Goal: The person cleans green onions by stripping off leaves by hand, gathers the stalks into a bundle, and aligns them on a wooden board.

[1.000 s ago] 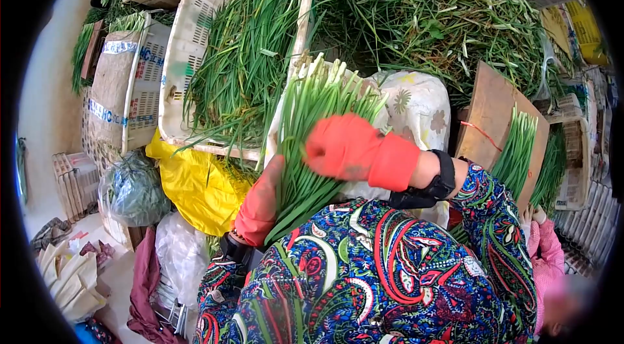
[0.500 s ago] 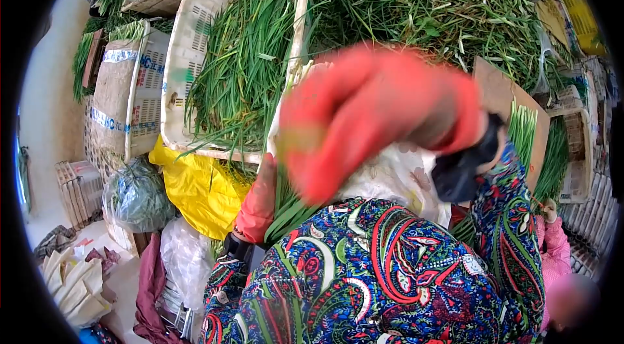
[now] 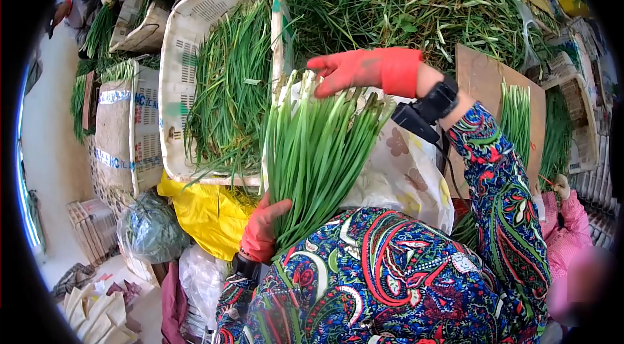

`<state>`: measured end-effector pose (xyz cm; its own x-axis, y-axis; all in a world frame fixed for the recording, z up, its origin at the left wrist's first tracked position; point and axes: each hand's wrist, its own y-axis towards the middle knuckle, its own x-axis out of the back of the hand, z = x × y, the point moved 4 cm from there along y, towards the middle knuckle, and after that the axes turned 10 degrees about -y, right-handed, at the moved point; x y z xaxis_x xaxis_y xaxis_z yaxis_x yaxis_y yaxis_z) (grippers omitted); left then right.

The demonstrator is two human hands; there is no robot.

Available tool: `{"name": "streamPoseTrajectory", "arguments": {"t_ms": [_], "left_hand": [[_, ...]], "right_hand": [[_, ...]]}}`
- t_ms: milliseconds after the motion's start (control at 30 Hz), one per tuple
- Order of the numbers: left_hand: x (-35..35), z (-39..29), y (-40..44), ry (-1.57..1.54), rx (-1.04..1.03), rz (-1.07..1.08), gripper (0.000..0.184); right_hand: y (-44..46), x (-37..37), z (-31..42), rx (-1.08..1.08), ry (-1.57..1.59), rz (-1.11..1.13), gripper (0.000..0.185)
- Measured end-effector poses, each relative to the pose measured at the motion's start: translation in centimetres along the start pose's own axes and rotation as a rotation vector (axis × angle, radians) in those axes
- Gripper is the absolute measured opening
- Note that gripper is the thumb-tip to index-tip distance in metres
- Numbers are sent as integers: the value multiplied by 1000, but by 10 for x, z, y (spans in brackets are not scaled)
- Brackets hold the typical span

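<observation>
A fanned bunch of garlic chives [image 3: 318, 155] lies across my lap, pale cut ends at the top and green leaves towards my body. My left hand [image 3: 261, 230], in a red rubber glove, grips the bunch low on its left side, thumb across the leaves. The fingers under the bunch are hidden. My right hand [image 3: 364, 72], also red-gloved, is at the pale ends, fingers stretched out to the left and apart. Its fingertips reach the stem ends; whether they press on them I cannot tell.
A white plastic crate [image 3: 170, 103] of loose green leaves stands at the left. Behind lies a big heap of trimmed leaves [image 3: 416, 6]. A brown board [image 3: 481, 84] with another chive bunch [image 3: 515, 119] is at the right. A person in a pink sleeve [image 3: 572, 227] sits nearby.
My right hand, blurred earlier across the bunch, has moved up to the stem ends, and its fingers now show apart. The chives are uncovered and fanned. My left hand stays low at the left.
</observation>
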<state>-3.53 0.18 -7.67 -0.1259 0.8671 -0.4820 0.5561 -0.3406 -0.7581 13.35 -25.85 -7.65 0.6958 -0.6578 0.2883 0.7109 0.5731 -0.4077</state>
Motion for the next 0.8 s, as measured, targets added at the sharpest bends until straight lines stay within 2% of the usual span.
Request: {"name": "streamPoseTrajectory", "arguments": {"t_ms": [33, 67, 100, 133, 267, 400, 500, 567, 633, 700, 800], "left_hand": [[6, 5, 3, -19, 7, -2, 59], [4, 6, 3, -10, -16, 82, 62], [1, 7, 3, -4, -39, 168, 65], [-5, 6, 7, 74, -128, 288, 69], [-6, 10, 14, 257, -109, 160, 69], [-13, 9, 11, 183, -109, 175, 71], [-12, 10, 11, 251, -151, 197, 71], [-22, 5, 4, 225, -143, 195, 71], [-23, 5, 6, 248, -153, 218, 70], [-27, 4, 6, 246, -125, 248, 70], [-30, 6, 9, 236, -117, 322, 70]], "right_hand": [[3, -6, 2, 1, 25, 56, 57], [-8, -6, 26, -73, -124, 86, 47], [-9, -10, 27, -146, -128, 60, 41], [-7, -10, 28, -122, -171, 21, 38], [4, -16, 24, 18, -593, -305, 25], [4, -11, 23, 1, -631, -426, 28], [25, 30, -6, 476, -733, -780, 28], [6, 77, 17, -238, 175, -702, 26], [19, 92, 23, 23, 40, -464, 29], [15, 58, 52, 263, 11, -280, 57], [2, 9, 65, 176, -234, -13, 59]]}}
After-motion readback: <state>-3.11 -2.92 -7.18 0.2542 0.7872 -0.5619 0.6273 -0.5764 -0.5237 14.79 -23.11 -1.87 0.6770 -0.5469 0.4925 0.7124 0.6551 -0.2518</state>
